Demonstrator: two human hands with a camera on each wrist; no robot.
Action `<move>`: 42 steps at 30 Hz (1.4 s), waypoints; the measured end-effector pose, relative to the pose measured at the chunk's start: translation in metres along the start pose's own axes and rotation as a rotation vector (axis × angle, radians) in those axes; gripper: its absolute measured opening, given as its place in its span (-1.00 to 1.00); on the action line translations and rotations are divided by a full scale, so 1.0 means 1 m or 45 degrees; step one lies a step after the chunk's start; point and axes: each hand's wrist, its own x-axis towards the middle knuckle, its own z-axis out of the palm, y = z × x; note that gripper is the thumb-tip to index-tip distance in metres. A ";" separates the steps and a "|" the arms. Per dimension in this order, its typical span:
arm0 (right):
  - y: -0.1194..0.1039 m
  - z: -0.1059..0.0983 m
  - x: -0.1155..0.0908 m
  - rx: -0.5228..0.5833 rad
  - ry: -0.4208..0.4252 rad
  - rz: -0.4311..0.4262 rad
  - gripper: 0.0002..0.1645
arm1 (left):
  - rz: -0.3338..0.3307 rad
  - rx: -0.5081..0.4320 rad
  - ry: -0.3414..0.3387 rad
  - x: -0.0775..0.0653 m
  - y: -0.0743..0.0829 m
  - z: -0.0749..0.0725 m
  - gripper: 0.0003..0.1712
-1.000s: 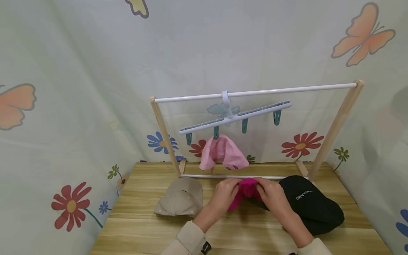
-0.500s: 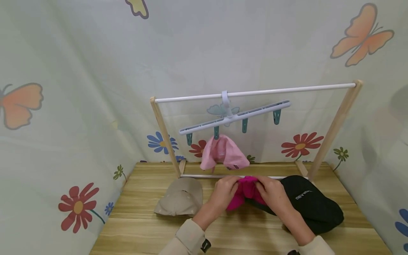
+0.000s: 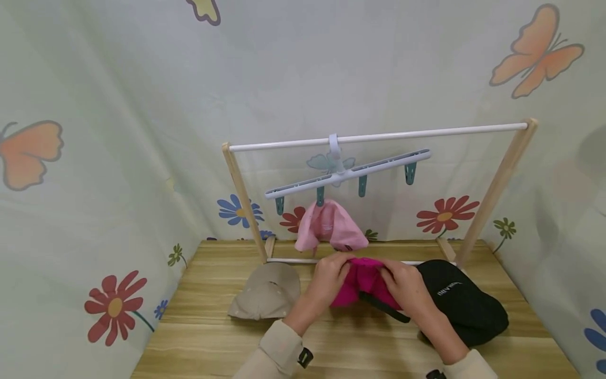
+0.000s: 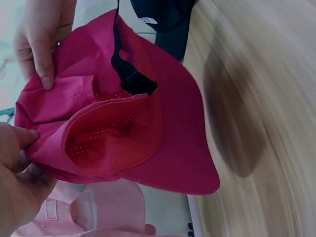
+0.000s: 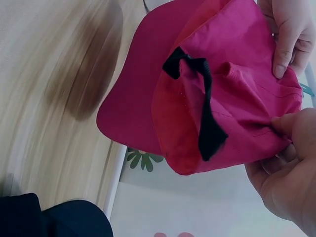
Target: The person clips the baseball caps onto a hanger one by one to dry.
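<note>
L hand [image 3: 329, 276] & R hand [image 3: 405, 284], fingers pinching magenta cap [image 3: 362, 276] by crown over table [image 3: 350, 352], brim [image 4: 183, 133] edge off it. Black cap [image 3: 466, 310] nr R forearm [image 3: 442, 337]; beige cap [image 3: 267, 292] nr L.

Soft, diffuse light evenly brightens the pale, flower-printed backdrop [image 3: 265, 79] behind the grip in the head view, while the dimmer, slightly hazy wrist views show a soft-edged dark oval shadow [image 4: 237, 118] on the light wood-grain tabletop [image 4: 291, 123] beyond the gripped magenta fabric cap [image 4: 182, 128].
</note>
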 end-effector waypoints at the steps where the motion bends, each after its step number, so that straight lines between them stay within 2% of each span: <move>1: 0.000 -0.001 0.000 0.001 0.000 0.002 -0.77 | 0.003 -0.007 -0.003 0.001 0.000 -0.001 -0.80; 9: 0.000 -0.006 0.003 -0.009 0.060 -0.033 -0.78 | 0.011 -0.034 -0.025 0.003 0.000 -0.004 -0.81; 26: -0.003 -0.010 0.006 0.017 0.078 -0.009 -0.80 | 0.007 -0.043 -0.025 0.009 0.002 -0.006 -0.81; 42: -0.008 -0.022 0.014 0.029 0.138 -0.034 -0.79 | 0.049 -0.058 0.024 0.019 0.010 -0.015 -0.82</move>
